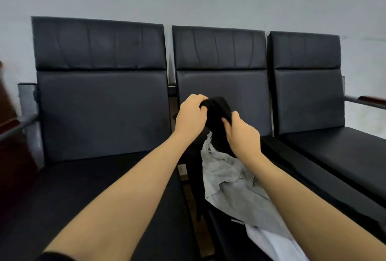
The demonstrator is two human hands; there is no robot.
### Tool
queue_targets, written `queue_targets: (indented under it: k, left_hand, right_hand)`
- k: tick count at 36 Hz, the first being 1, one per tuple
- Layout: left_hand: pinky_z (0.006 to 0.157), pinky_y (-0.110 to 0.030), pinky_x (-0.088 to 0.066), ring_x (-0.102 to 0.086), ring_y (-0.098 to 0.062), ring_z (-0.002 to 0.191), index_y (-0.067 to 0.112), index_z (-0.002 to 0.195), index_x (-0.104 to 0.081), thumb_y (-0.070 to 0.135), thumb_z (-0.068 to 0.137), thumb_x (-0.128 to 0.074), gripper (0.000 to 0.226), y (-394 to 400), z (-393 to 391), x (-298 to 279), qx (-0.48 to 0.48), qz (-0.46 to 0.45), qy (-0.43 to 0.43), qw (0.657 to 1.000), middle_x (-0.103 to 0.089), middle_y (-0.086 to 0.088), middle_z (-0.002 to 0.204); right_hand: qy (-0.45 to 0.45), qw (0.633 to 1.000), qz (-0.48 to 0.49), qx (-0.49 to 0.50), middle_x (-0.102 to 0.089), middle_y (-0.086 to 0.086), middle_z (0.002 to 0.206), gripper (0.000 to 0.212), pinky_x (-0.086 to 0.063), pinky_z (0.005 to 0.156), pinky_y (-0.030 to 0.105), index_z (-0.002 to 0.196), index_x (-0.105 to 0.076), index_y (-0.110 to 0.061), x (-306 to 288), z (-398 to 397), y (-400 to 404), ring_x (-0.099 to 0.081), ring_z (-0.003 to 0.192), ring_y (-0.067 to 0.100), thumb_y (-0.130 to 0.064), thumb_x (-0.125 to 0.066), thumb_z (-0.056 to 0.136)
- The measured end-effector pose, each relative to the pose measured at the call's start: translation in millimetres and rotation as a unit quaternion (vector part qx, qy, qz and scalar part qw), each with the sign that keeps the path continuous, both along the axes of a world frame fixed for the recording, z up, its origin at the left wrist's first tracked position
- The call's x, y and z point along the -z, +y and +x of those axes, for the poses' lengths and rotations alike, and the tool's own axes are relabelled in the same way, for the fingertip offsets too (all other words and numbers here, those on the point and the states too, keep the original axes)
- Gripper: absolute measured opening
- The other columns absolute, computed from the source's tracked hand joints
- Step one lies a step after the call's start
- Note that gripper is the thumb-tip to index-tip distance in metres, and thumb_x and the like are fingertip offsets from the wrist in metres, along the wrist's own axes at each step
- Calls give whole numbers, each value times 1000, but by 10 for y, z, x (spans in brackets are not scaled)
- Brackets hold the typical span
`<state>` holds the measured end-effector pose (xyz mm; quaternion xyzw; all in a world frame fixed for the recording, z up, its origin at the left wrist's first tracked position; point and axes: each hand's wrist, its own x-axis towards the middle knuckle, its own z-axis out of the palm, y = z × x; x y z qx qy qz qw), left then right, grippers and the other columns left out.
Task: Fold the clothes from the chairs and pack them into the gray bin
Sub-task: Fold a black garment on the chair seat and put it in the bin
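Two hands hold one black garment [219, 114] up in front of the middle chair [221, 51]: the left hand [191, 114] has its fingers curled over the top edge, and the right hand [242, 133] pinches the cloth just below and to the right. Beneath the right hand lies a gray garment [234, 181], with a white garment [271, 242] nearer the person. No gray bin shows.
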<state>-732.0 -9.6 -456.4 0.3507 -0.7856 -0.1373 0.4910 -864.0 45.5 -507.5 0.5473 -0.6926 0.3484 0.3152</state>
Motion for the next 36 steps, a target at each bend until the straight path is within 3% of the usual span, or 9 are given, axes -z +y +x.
queue_targets:
  k: [2, 6, 11, 18, 24, 29, 32, 34, 36]
  left_hand:
    - [90, -33, -46, -54, -19, 107, 12, 117, -62, 6, 94, -45, 30, 69, 117, -71, -1, -9, 2, 1000, -57, -2, 118]
    - [89, -38, -46, -50, -21, 109, 11, 117, -60, 5, 93, -45, 30, 174, 437, -202, -22, -77, -42, 996, -55, -2, 118]
    - [90, -35, -44, -47, -24, 113, 16, 136, -42, 13, 94, -50, 43, 264, 889, -281, -80, -154, -94, 980, -51, -5, 127]
    - [89, -37, -43, -50, -30, 106, 16, 128, -49, 14, 94, -50, 34, 253, 1663, -277, -132, -192, -122, 965, -55, -8, 121]
    - [73, -33, -42, -52, -25, 94, 12, 117, -58, 14, 95, -49, 25, 114, 2354, -65, -211, -125, -119, 962, -52, -6, 115]
    - [58, -33, -40, -48, -20, 81, 6, 106, -62, 9, 93, -51, 18, -43, 2771, 205, -227, -58, -132, 963, -42, -3, 101]
    - [66, -37, -47, -48, -21, 79, 2, 103, -62, 4, 92, -49, 18, -166, 2954, 382, -236, -11, -114, 965, -38, -3, 97]
    - [82, -36, -48, -51, -23, 92, 3, 119, -58, 3, 93, -47, 28, -262, 3053, 488, -220, 38, -118, 968, -41, -7, 108]
    - [94, -35, -44, -48, -25, 110, 9, 141, -38, 3, 95, -46, 48, -318, 3097, 583, -192, 105, -152, 964, -40, -10, 126]
  right_hand:
    - [32, 998, -44, 12, -40, 0, 44, 35, -15, 41, 21, 68, -44, -8, -117, 101, 38, -39, 30, 23, -23, -69, 86]
    - [91, 992, -83, 34, -47, 2, 54, 32, -24, 48, 27, 72, -48, -10, -338, 332, 62, -47, 43, 23, -33, -39, 92]
    - [131, 983, -127, -6, -51, 6, 70, 23, -31, 55, 30, 83, -53, -7, -523, 770, 14, -48, 57, 24, -24, -39, 90]
    - [137, 978, -126, -95, -52, 8, 81, 29, -35, 60, 33, 96, -56, -6, -616, 1524, -122, -46, 66, 25, -18, -36, 80]
    - [103, 977, -20, -187, -55, 9, 89, 28, -38, 64, 34, 101, -57, -5, -438, 2211, -406, -51, 72, 26, -14, -37, 85]
    - [35, 966, 92, -239, -49, 11, 113, 27, -29, 76, 30, 122, -49, -6, -184, 2672, -616, -47, 94, 26, -12, -45, 95]
    - [-17, 953, 144, -266, -43, 7, 121, 29, -29, 82, 30, 127, -44, -12, -30, 2882, -720, -42, 101, 23, -22, -42, 99]
    - [-37, 939, 191, -282, -38, 4, 127, 36, -30, 90, 33, 130, -41, -16, 70, 2971, -809, -40, 109, 22, -30, -46, 98]
    - [-51, 921, 237, -304, -34, 2, 132, 45, -28, 97, 35, 135, -38, -18, 143, 2960, -832, -37, 115, 22, -37, -50, 96]
